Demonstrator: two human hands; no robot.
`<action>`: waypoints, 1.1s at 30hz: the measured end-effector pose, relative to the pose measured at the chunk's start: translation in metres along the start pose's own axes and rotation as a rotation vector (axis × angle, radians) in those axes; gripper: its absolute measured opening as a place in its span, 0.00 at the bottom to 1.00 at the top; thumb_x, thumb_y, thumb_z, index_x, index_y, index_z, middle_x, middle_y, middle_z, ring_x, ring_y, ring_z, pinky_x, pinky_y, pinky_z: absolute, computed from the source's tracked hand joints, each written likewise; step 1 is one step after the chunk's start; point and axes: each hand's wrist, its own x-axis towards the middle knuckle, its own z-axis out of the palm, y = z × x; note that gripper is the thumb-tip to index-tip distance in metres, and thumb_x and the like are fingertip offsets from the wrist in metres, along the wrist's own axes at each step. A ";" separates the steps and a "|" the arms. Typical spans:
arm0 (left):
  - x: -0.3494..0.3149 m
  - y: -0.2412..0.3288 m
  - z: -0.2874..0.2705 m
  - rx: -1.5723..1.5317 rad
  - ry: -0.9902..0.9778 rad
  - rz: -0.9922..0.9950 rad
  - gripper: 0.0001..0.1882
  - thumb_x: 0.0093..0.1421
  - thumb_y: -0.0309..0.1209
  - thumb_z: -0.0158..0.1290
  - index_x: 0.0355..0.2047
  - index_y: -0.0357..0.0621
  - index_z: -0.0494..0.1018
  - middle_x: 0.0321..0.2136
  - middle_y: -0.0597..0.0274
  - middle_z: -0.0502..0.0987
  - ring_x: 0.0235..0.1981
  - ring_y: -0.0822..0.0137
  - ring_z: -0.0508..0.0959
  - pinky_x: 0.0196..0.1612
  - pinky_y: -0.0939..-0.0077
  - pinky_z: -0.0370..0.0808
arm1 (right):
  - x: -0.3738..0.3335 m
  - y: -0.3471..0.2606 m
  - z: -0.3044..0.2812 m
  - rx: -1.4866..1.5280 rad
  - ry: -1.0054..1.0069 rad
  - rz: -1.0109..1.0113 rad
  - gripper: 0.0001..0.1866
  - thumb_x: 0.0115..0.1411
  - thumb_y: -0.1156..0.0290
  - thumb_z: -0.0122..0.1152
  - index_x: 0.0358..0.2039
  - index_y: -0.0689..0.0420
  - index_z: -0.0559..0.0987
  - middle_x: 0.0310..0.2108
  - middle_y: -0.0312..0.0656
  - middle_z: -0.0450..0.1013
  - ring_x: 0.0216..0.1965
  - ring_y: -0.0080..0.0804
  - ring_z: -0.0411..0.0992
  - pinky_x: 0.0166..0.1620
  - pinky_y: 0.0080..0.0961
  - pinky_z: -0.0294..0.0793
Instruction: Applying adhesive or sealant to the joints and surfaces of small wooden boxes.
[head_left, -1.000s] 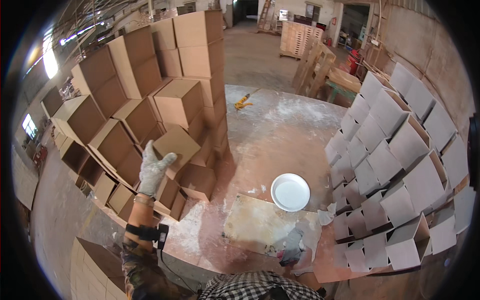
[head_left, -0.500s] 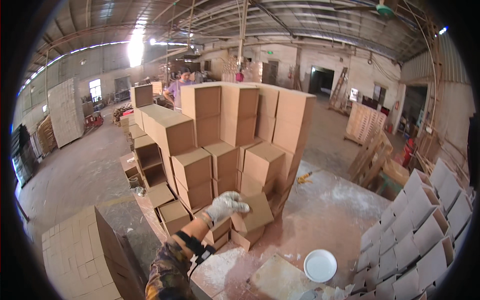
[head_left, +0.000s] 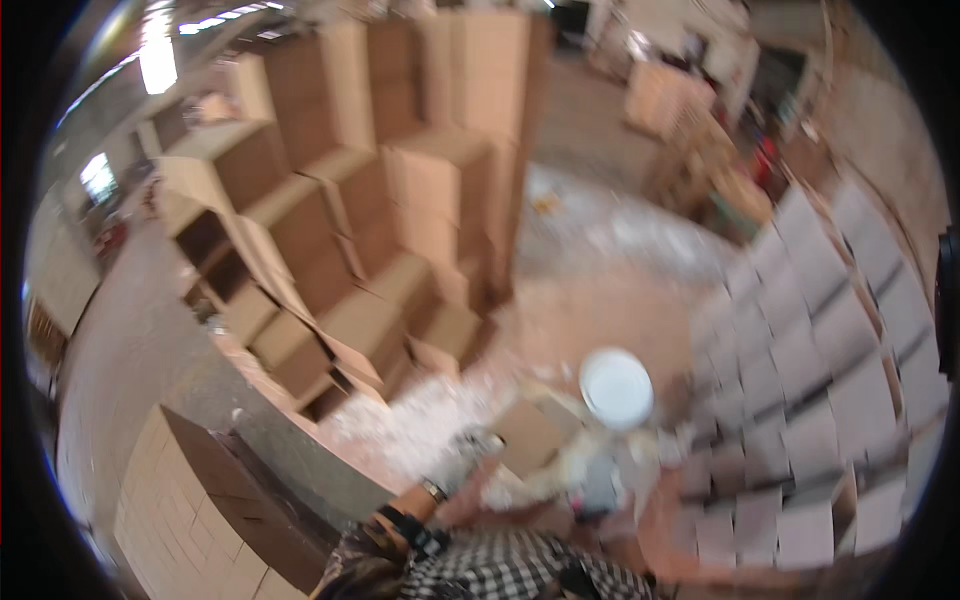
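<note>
My left hand (head_left: 468, 452), in a pale glove, is low in the middle of the view and blurred by motion. Its fingers close on the edge of a small brown cardboard box (head_left: 533, 437), just to their right. A camouflage sleeve and a black wrist strap show on that arm. Beyond the hand rises a stepped stack of brown boxes (head_left: 300, 240), its lowest box (head_left: 445, 335) nearest me. A round white lid or dish (head_left: 615, 388) lies right of the held box. I cannot make out my right hand anywhere.
Rows of grey-white boxes (head_left: 800, 400) stack up at the right. A block of brown cartons (head_left: 190, 510) stands at lower left. Crumpled pale plastic and a grey item (head_left: 600, 480) lie below the white dish. White powder (head_left: 420, 420) covers part of the work surface.
My view has tipped down and to the right. My left hand has brought the small box off the low end of the stack, toward me, beside the white dish.
</note>
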 end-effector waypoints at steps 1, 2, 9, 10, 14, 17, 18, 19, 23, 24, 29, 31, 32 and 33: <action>-0.010 -0.006 0.000 -0.254 -0.002 -0.059 0.03 0.60 0.30 0.51 0.32 0.47 0.73 0.27 0.71 0.74 0.29 0.79 0.70 0.32 0.86 0.69 | -0.020 -0.005 0.021 -0.145 0.105 -0.004 0.18 0.62 0.58 0.43 0.42 0.59 0.71 0.35 0.44 0.73 0.33 0.38 0.73 0.35 0.35 0.76; -0.002 0.004 -0.003 -0.499 -0.006 -0.117 0.02 0.59 0.30 0.53 0.32 0.47 0.73 0.28 0.71 0.74 0.28 0.79 0.70 0.31 0.86 0.69 | -0.020 -0.021 0.065 -0.285 0.206 -0.017 0.19 0.62 0.58 0.43 0.45 0.59 0.70 0.35 0.45 0.72 0.32 0.38 0.73 0.32 0.36 0.77; 0.013 0.089 0.001 -0.282 -0.192 -0.192 0.09 0.53 0.34 0.60 0.31 0.45 0.73 0.28 0.71 0.74 0.29 0.79 0.71 0.31 0.86 0.69 | -0.035 -0.057 0.082 -0.107 0.217 0.163 0.20 0.59 0.59 0.49 0.46 0.60 0.69 0.31 0.44 0.70 0.27 0.40 0.72 0.24 0.41 0.75; 0.020 0.096 0.001 -0.167 -0.210 -0.236 0.12 0.53 0.38 0.60 0.32 0.44 0.73 0.28 0.71 0.74 0.29 0.79 0.71 0.32 0.85 0.69 | -0.036 -0.061 0.088 -0.168 0.227 0.125 0.19 0.59 0.60 0.48 0.46 0.60 0.69 0.32 0.43 0.70 0.27 0.40 0.71 0.22 0.41 0.74; 0.051 0.113 0.011 -0.030 -0.265 -0.321 0.19 0.53 0.41 0.59 0.38 0.40 0.74 0.29 0.68 0.75 0.31 0.76 0.73 0.34 0.82 0.71 | -0.025 -0.083 0.098 -0.227 0.195 0.144 0.19 0.59 0.65 0.49 0.47 0.62 0.69 0.35 0.42 0.71 0.31 0.36 0.72 0.29 0.35 0.75; 0.057 0.131 0.019 -0.082 -0.328 -0.341 0.18 0.54 0.38 0.59 0.39 0.37 0.73 0.31 0.65 0.76 0.31 0.75 0.74 0.34 0.81 0.73 | -0.006 -0.094 0.098 -0.695 0.235 -0.074 0.18 0.58 0.70 0.51 0.48 0.64 0.70 0.39 0.40 0.72 0.37 0.30 0.71 0.39 0.25 0.72; 0.060 0.123 0.019 -0.342 -0.351 -0.388 0.17 0.54 0.37 0.59 0.38 0.37 0.73 0.31 0.65 0.76 0.31 0.75 0.75 0.35 0.81 0.73 | 0.002 -0.098 0.090 -0.968 0.127 -0.216 0.19 0.56 0.72 0.52 0.48 0.64 0.70 0.40 0.40 0.72 0.39 0.27 0.70 0.42 0.21 0.69; 0.059 0.111 0.019 -0.414 -0.301 -0.378 0.16 0.54 0.35 0.59 0.38 0.38 0.74 0.32 0.65 0.76 0.32 0.74 0.75 0.37 0.81 0.73 | 0.012 -0.101 0.079 -1.234 0.009 -0.356 0.19 0.55 0.74 0.53 0.48 0.65 0.70 0.42 0.39 0.72 0.40 0.25 0.69 0.45 0.18 0.67; 0.035 0.135 0.028 -0.474 -0.346 -0.239 0.14 0.53 0.30 0.59 0.39 0.37 0.73 0.34 0.64 0.77 0.37 0.74 0.76 0.42 0.80 0.73 | 0.042 -0.125 0.066 -0.892 0.134 -0.065 0.20 0.54 0.74 0.54 0.48 0.66 0.70 0.41 0.40 0.72 0.40 0.25 0.69 0.44 0.19 0.67; 0.028 0.125 0.026 -0.478 -0.331 -0.243 0.14 0.53 0.30 0.59 0.39 0.37 0.73 0.34 0.64 0.77 0.37 0.74 0.76 0.42 0.80 0.73 | 0.048 -0.130 0.073 -0.943 0.140 -0.069 0.20 0.54 0.74 0.54 0.48 0.66 0.71 0.40 0.39 0.73 0.39 0.25 0.69 0.43 0.19 0.68; 0.001 0.088 0.024 -0.433 -0.194 -0.221 0.12 0.52 0.29 0.60 0.36 0.40 0.75 0.32 0.66 0.78 0.36 0.75 0.75 0.44 0.80 0.72 | 0.096 -0.157 0.061 -1.319 0.041 -0.098 0.18 0.51 0.74 0.55 0.43 0.66 0.74 0.37 0.45 0.75 0.39 0.29 0.72 0.43 0.21 0.69; -0.005 0.073 0.025 -0.452 -0.153 -0.237 0.11 0.51 0.30 0.61 0.35 0.40 0.76 0.32 0.66 0.78 0.35 0.75 0.75 0.44 0.80 0.71 | 0.119 -0.165 0.049 -1.638 0.054 -0.185 0.17 0.49 0.71 0.55 0.40 0.65 0.76 0.37 0.51 0.75 0.41 0.39 0.73 0.44 0.27 0.70; -0.009 0.065 0.024 -0.390 -0.135 -0.202 0.12 0.51 0.30 0.61 0.35 0.41 0.76 0.31 0.66 0.78 0.35 0.75 0.75 0.43 0.80 0.71 | 0.129 -0.164 0.059 -1.639 0.030 -0.173 0.17 0.49 0.71 0.55 0.40 0.65 0.76 0.37 0.51 0.75 0.41 0.39 0.73 0.44 0.27 0.70; -0.013 0.060 0.022 -0.327 -0.120 -0.168 0.12 0.51 0.31 0.61 0.35 0.41 0.76 0.31 0.66 0.78 0.35 0.75 0.75 0.43 0.80 0.71 | 0.138 -0.166 0.069 -1.784 0.065 -0.099 0.19 0.49 0.68 0.54 0.41 0.64 0.76 0.40 0.53 0.74 0.43 0.44 0.72 0.46 0.31 0.69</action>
